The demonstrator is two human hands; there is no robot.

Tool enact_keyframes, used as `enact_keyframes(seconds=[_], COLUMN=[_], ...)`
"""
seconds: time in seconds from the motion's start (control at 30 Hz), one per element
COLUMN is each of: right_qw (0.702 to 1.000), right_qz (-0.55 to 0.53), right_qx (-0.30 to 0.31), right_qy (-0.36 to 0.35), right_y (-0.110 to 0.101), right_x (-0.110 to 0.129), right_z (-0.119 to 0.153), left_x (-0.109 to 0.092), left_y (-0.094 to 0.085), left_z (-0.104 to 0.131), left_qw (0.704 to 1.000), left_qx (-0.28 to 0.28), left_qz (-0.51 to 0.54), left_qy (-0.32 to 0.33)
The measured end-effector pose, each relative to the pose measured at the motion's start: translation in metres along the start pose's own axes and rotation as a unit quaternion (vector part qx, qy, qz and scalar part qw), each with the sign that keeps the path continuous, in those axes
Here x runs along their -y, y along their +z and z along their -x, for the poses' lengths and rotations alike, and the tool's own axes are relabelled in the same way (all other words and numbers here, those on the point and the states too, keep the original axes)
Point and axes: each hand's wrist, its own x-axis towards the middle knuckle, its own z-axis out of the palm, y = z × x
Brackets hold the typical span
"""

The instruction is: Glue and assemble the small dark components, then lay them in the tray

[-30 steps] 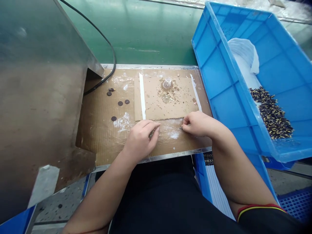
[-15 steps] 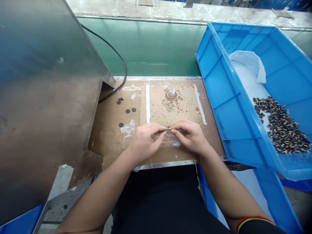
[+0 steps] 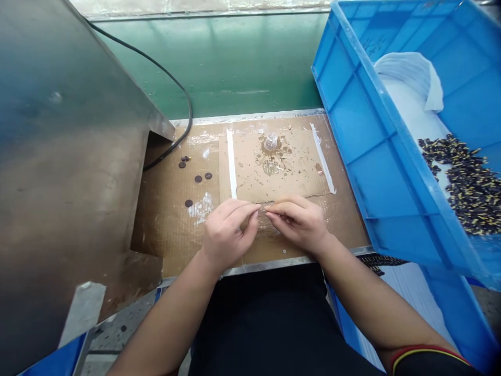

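Pinched between fingertips of both hands: a thin small part (image 3: 266,210), too small to identify, held just above the cardboard-covered bench (image 3: 164,230). Left hand (image 3: 227,235) and right hand (image 3: 299,222) meet tip to tip, thumbs and forefingers pressed together on the part. Just beyond them, a smaller cardboard sheet (image 3: 289,177) edged by two white strips (image 3: 231,162), stained at its middle, with a small clear cap (image 3: 271,141) on the stain. Dark round discs (image 3: 198,178) lie scattered to the left. Black cable (image 3: 183,94) runs back by a metal housing (image 3: 58,156). At right, a tilted blue crate (image 3: 352,120) holds a pile of small dark-and-yellow parts (image 3: 465,188) and white plastic sheet (image 3: 415,78).
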Motion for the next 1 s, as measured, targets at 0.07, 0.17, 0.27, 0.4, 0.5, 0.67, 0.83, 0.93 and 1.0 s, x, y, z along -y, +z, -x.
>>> enact_keyframes(seconds=[0.07, 0.17, 0.27, 0.4, 0.5, 0.67, 0.83, 0.93, 1.0], right_qw=[1.000, 1.000, 1.000, 1.000, 0.998, 0.992, 0.985, 0.977, 0.970], right_qz=[-0.003, -0.011, -0.016, -0.017, -0.011, -0.004, -0.010, -0.018, -0.020], right_qx=[-0.005, -0.011, -0.001, 0.018, 0.054, 0.111, 0.148, 0.182, 0.202], right_qy=[-0.004, -0.011, -0.013, -0.003, 0.024, 0.056, 0.086, 0.112, 0.133], right_y=[0.000, 0.002, 0.003, 0.003, 0.000, -0.004, -0.008, -0.011, -0.014], right_x=[0.000, 0.000, -0.002, -0.004, -0.005, -0.007, -0.004, -0.001, 0.001], right_z=[0.000, 0.000, 0.000, 0.000, -0.001, -0.003, -0.011, -0.018, -0.022], left_x=[0.000, 0.001, 0.003, 0.006, 0.009, 0.012, 0.009, 0.007, 0.007], left_y=[0.001, 0.001, 0.002, 0.004, 0.005, 0.007, 0.007, 0.008, 0.009], left_z=[0.000, 0.000, 0.001, 0.002, 0.003, 0.005, 0.004, 0.003, 0.003], left_qw=[1.000, 1.000, 0.999, 0.995, 0.990, 0.982, 0.967, 0.959, 0.954], left_qx=[0.002, 0.006, 0.011, 0.027, 0.048, 0.078, 0.114, 0.108, 0.107], left_qz=[-0.002, -0.002, -0.016, -0.060, -0.084, -0.102, -0.166, -0.187, -0.200], left_qy=[0.009, 0.018, 0.030, 0.070, 0.103, 0.138, 0.156, 0.182, 0.193])
